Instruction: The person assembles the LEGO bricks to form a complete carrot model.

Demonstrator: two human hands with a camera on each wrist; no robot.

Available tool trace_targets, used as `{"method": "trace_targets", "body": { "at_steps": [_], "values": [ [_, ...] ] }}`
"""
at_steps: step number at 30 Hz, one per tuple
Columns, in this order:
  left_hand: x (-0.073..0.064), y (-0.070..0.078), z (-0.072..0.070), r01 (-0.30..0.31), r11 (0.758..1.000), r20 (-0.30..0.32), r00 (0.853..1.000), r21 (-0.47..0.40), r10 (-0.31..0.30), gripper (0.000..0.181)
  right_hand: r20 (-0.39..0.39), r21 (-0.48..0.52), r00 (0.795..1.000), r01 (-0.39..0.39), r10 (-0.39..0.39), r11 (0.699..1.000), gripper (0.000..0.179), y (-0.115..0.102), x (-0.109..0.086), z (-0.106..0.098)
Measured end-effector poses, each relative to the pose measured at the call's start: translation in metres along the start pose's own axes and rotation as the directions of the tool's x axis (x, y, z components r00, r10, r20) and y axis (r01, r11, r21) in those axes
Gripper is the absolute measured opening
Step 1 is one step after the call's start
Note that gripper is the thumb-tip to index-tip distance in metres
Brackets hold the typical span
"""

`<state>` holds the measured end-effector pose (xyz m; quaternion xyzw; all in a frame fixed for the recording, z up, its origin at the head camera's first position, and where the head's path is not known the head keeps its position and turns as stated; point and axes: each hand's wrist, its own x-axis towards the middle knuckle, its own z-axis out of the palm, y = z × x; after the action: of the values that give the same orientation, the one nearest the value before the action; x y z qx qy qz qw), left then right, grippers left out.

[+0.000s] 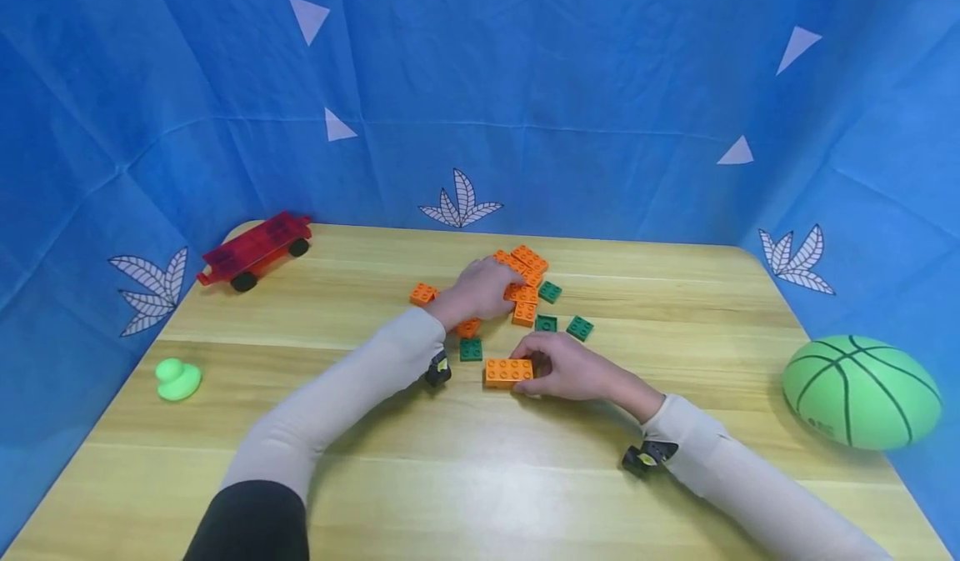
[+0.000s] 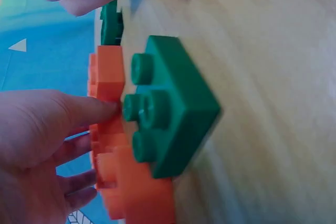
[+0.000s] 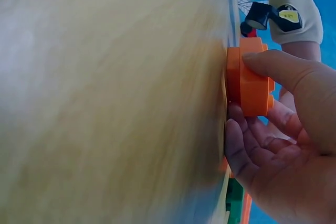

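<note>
My right hand (image 1: 566,367) holds an orange toy building brick (image 1: 508,371) by its right end, near the middle of the table. In the right wrist view, the thumb lies on the stacked orange bricks (image 3: 253,80), with the other fingers beneath and behind. My left hand (image 1: 487,288) reaches into a group of orange bricks (image 1: 529,258) farther back. Its thumb touches an orange brick (image 2: 111,72) in the left wrist view; its fingertips are partly hidden behind bricks, so a grip cannot be made out. A green brick (image 2: 181,108) stands close to that wrist camera.
Small green bricks (image 1: 580,328) lie about the orange ones, and a lone orange brick (image 1: 423,293) sits left of the left hand. A red toy vehicle (image 1: 258,248) and a green duck (image 1: 178,379) stand left. A green ball (image 1: 861,392) rests at the right edge.
</note>
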<state>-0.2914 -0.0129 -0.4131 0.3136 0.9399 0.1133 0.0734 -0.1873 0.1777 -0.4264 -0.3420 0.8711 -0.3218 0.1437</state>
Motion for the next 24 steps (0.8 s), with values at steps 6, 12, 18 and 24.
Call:
{"method": "trace_targets", "body": {
  "at_steps": [6, 12, 18, 24],
  "values": [
    [-0.001, -0.001, 0.006, 0.028, 0.999, -0.051, 0.998, 0.026, -0.026, 0.041, -0.001, 0.0, 1.0, 0.007, -0.007, 1.0, 0.028, -0.001, 0.003, 0.002],
    [-0.009, 0.005, 0.001, 0.013, 0.995, -0.031, 0.999, -0.1, -0.016, 0.046, 0.013, 0.002, 1.0, -0.016, 0.016, 1.0, 0.028, 0.001, -0.003, 0.003],
    [-0.031, 0.002, -0.02, -0.041, 0.965, -0.014, 0.999, -0.258, 0.039, 0.05, -0.003, 0.004, 1.0, -0.016, 0.016, 1.0, 0.028, 0.002, -0.001, 0.004],
    [-0.061, -0.005, -0.034, -0.092, 0.952, 0.029, 0.994, -0.292, 0.105, 0.048, -0.021, -0.018, 1.0, 0.005, -0.005, 1.0, 0.033, 0.002, 0.001, 0.002]
  ]
}}
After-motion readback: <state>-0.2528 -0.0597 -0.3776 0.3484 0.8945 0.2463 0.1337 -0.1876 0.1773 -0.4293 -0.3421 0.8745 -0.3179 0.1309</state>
